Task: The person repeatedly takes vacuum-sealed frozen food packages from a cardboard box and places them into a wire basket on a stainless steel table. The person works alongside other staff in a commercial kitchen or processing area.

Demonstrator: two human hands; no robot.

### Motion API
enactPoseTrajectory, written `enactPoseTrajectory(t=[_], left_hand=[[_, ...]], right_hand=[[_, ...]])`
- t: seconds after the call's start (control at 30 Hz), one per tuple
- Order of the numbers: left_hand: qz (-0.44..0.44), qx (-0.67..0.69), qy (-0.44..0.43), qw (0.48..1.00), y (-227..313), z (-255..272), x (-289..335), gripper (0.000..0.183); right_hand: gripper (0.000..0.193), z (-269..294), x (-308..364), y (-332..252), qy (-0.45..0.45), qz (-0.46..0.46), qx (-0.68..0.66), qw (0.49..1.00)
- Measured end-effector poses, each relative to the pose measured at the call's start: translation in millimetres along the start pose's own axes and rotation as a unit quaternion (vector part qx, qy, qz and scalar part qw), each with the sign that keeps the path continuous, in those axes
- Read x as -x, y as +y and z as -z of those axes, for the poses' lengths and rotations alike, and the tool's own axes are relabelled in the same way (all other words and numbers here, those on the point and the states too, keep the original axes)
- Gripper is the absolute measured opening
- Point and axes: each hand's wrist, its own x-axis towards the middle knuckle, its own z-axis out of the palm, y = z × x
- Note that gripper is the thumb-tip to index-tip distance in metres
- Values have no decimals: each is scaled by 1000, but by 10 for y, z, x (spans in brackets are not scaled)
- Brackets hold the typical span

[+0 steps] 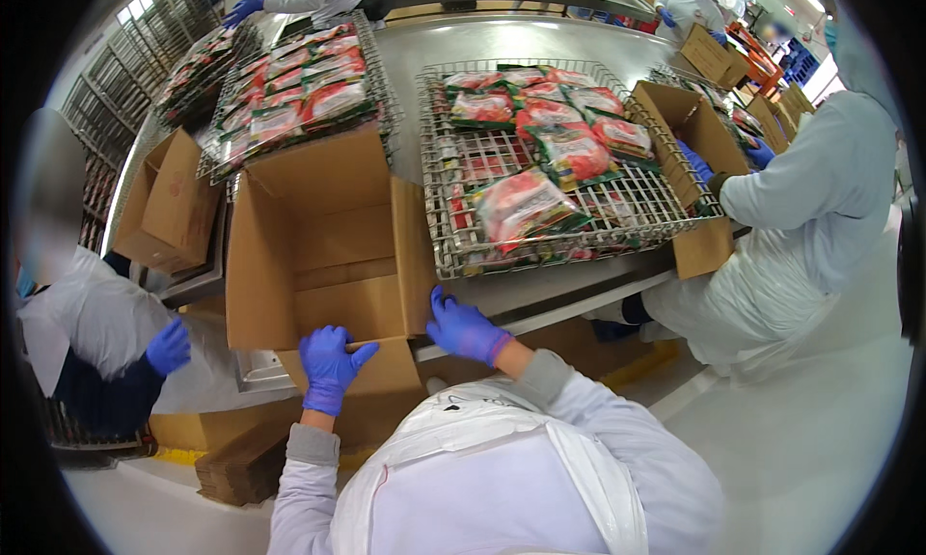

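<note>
My feed comes from the wearer's head, tipped down through a wide fisheye: the left hand [329, 369] and right hand [470, 329] sit close below, the table [405, 102] stretches ahead, and racks [118, 61] bend along the upper-left rim.

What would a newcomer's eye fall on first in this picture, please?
Probably the big open cardboard box left of centre, with the blue-gloved left hand at its near edge and the right hand by its right near corner. Next, perhaps, the shiny red packs on the wire tray to its right, then the co-worker in white at the far right.
</note>
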Motion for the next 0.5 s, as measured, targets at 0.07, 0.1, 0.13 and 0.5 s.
enactPoseTrajectory(t=[0.07,0.1,0.13,0.5], left_hand=[[6,29,-76,997,35,-74,-46,38],[23,104,-87,991,94,67,-197,35],[38,181,-99,978,220,302,-457,31],[-155,58,-437,884,2262,163,-2927,65]], right_hand=[[52,479,469,93,-16,280,-108,954],[49,986,781,46,-78,319,-175,928],[46,1541,1051,66,-138,352,-242,894],[106,3928,-248,2829,16,65,215,974]])
